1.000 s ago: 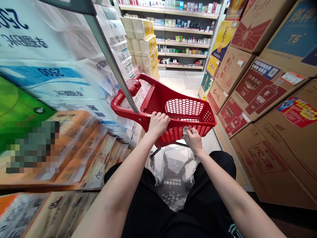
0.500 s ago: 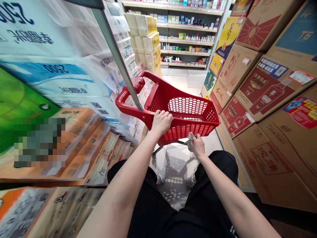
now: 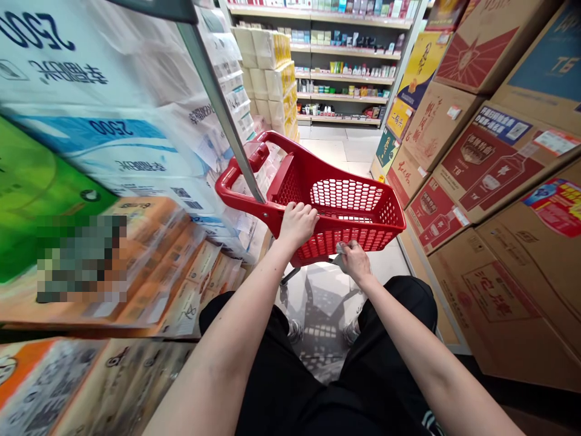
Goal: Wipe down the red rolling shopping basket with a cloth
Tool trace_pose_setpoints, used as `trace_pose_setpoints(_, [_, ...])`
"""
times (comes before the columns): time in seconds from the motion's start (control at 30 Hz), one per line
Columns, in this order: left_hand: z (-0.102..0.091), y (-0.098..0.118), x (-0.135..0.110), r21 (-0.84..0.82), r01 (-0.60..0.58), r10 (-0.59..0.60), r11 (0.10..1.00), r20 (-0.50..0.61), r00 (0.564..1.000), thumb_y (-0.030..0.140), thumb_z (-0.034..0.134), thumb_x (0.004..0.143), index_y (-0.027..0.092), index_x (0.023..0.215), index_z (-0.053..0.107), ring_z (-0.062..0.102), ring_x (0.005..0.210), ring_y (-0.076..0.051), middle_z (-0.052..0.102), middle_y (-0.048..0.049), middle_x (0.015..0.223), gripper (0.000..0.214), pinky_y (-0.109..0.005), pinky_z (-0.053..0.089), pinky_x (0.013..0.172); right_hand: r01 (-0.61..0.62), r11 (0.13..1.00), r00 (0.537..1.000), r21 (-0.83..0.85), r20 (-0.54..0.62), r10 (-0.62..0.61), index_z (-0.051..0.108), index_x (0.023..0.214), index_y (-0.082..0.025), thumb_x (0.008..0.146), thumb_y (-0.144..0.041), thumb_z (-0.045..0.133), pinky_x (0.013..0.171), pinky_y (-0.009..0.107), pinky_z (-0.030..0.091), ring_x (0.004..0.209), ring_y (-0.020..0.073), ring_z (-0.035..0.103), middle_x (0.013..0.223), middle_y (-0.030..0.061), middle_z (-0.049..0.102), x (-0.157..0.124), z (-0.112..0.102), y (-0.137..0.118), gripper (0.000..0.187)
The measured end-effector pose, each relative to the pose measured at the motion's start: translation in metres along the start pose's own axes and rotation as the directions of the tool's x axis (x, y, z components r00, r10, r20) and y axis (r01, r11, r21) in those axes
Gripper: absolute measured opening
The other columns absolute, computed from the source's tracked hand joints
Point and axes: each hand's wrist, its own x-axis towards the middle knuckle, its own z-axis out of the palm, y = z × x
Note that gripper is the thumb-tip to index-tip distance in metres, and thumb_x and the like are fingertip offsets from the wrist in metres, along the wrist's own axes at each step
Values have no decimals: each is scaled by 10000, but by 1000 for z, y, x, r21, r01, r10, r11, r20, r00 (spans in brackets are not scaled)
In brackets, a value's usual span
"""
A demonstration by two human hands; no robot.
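Note:
A red plastic shopping basket (image 3: 345, 200) on a wheeled frame stands in a narrow shop aisle in front of me, with nothing inside it. My left hand (image 3: 297, 223) grips the basket's near rim from above. My right hand (image 3: 354, 259) is closed on a small grey cloth (image 3: 340, 247) pressed against the outside of the basket's near wall. The basket's red handle (image 3: 240, 166) points up to the left, partly hidden behind a grey metal shelf post (image 3: 222, 109).
Packs of tissue paper (image 3: 113, 181) fill the shelves on the left. Stacked cardboard cartons (image 3: 490, 181) line the right side. Shelves of small goods (image 3: 345, 60) close the aisle's far end. Tiled floor (image 3: 336, 151) runs ahead of the basket.
My right hand with the cloth slid down the basket's near wall and came back up a little. The view shifted slightly; my left hand kept its grip on the rim.

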Motion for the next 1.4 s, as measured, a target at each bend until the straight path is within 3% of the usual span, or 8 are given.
trace_pose_setpoints(0.2, [3,-1,0,17,-17,18,1000,-32,999,312,336,901,183,793,586,505,855,-232,599,-93,801,302,-422,286,830,-18,997,992,68,-120,26,507,1219,-212,888,-267,408,761,266,404,897,184,510,1076,98,505,8,-6,-15,350])
trace_pose_setpoints(0.37, [3,0,0,40,-27,30,999,-61,998,307,348,900,182,771,580,509,831,-223,600,-86,782,293,-408,299,810,-16,998,1000,-54,-13,15,515,1227,-201,878,-229,422,708,291,414,910,220,500,1095,141,508,24,-6,-25,363])
trace_pose_setpoints(0.5, [3,0,0,59,-35,39,998,-75,996,305,349,900,183,768,579,509,824,-223,597,-85,773,292,-410,298,808,32,999,999,27,11,-32,574,1162,-192,868,-228,424,704,296,431,867,214,519,1061,126,521,10,-4,-25,332])
trace_pose_setpoints(0.6, [4,-1,0,66,-37,43,997,-81,996,301,349,899,180,763,576,506,813,-221,593,-83,766,291,-410,300,805,46,983,990,180,-140,-21,544,1210,-202,882,-214,387,771,295,436,882,190,525,1041,102,504,1,-13,-27,364])
trace_pose_setpoints(0.73, [5,-1,0,66,-52,58,996,-93,994,299,352,896,175,769,579,504,807,-222,589,-87,766,289,-413,304,804,147,957,905,248,-424,-29,385,1354,-215,912,-196,320,909,338,380,1064,200,453,1138,111,457,20,-35,-36,447])
trace_pose_setpoints(0.87, [4,-1,1,57,-64,69,996,-96,993,296,349,896,174,766,581,506,809,-224,586,-89,758,293,-411,307,801,222,974,895,40,-406,-187,324,1385,-200,911,-259,368,931,406,313,1075,239,415,1181,126,478,55,-47,-32,479])
trace_pose_setpoints(1.07, [3,-4,0,59,-82,86,995,-80,993,293,344,900,174,784,583,505,814,-223,586,-91,772,291,-407,308,801,311,916,917,-253,-175,-359,555,1085,-140,903,-312,385,904,406,238,925,230,436,954,111,582,70,-50,21,302])
trace_pose_setpoints(1.4, [5,-1,1,78,-89,94,993,-65,993,280,332,904,175,783,577,501,806,-220,577,-88,769,293,-402,309,802,136,866,966,-482,-128,-223,567,991,-122,852,-273,437,926,417,189,966,254,427,942,134,584,35,-80,158,243])
